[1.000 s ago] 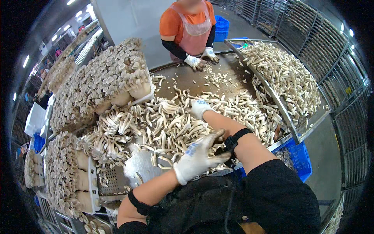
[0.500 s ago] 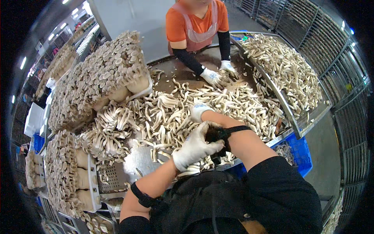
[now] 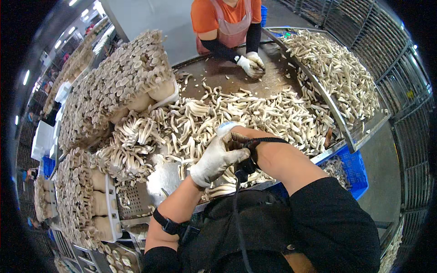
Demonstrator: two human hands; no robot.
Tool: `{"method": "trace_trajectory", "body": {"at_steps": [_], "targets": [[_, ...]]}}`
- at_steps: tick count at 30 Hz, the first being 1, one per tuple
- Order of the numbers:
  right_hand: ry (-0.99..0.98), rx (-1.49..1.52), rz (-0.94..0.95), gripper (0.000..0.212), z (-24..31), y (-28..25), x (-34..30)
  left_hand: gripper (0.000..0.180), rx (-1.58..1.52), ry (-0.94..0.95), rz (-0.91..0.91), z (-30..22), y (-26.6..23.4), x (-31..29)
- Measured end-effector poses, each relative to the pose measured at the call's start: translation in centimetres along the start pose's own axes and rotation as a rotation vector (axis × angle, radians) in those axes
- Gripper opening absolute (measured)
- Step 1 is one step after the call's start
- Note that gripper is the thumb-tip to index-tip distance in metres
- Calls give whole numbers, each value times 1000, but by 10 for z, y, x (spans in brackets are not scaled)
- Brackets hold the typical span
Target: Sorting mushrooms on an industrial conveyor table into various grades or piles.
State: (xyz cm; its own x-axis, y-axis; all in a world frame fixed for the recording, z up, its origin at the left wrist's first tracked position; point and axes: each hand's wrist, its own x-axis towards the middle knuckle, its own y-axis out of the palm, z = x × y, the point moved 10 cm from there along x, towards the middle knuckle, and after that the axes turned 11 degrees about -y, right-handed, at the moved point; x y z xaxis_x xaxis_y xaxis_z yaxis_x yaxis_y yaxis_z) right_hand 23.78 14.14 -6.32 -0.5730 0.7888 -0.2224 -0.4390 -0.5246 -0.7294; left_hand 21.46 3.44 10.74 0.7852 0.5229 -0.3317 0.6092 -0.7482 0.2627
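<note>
My left hand [image 3: 211, 160], in a white work glove, reaches across to my right wrist. Its thumb and fingers close on a black wrist strap [image 3: 268, 140], above a small black device [image 3: 245, 169] with a dark cable hanging down. My right hand [image 3: 227, 128], gloved too, extends over the pile of loose mushrooms [image 3: 268, 111]. Only part of its glove shows; its fingers are hidden behind my left hand. A second black strap [image 3: 168, 224] circles my left forearm.
Mushroom clusters in a white crate [image 3: 110, 204] stand at the left, with more stacked behind. Opposite, a co-worker's gloved hands [image 3: 252, 66] are together over the metal table [image 3: 214, 70]. A metal divider [image 3: 318, 93] borders another mushroom heap at right. A blue basket [image 3: 359, 170] sits below.
My left hand has shifted slightly left and up, still at the right wrist strap. The co-worker's hands have drawn back from the pile and come together.
</note>
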Motion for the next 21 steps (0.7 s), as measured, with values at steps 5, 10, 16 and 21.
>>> {"method": "trace_trajectory", "body": {"at_steps": [5,10,16,21], "targets": [[-91,137,-90,44,6,-6,16,40,39,104,24,-28,12,-8],[-186,258,-165,44,-10,23,-48,34,421,136,-121,-19,1,0],[-286,415,-281,44,-6,-3,-5,34,598,151,-55,-23,30,4],[-353,548,-385,45,-11,-10,-3,31,913,593,-87,-42,53,-9]]}}
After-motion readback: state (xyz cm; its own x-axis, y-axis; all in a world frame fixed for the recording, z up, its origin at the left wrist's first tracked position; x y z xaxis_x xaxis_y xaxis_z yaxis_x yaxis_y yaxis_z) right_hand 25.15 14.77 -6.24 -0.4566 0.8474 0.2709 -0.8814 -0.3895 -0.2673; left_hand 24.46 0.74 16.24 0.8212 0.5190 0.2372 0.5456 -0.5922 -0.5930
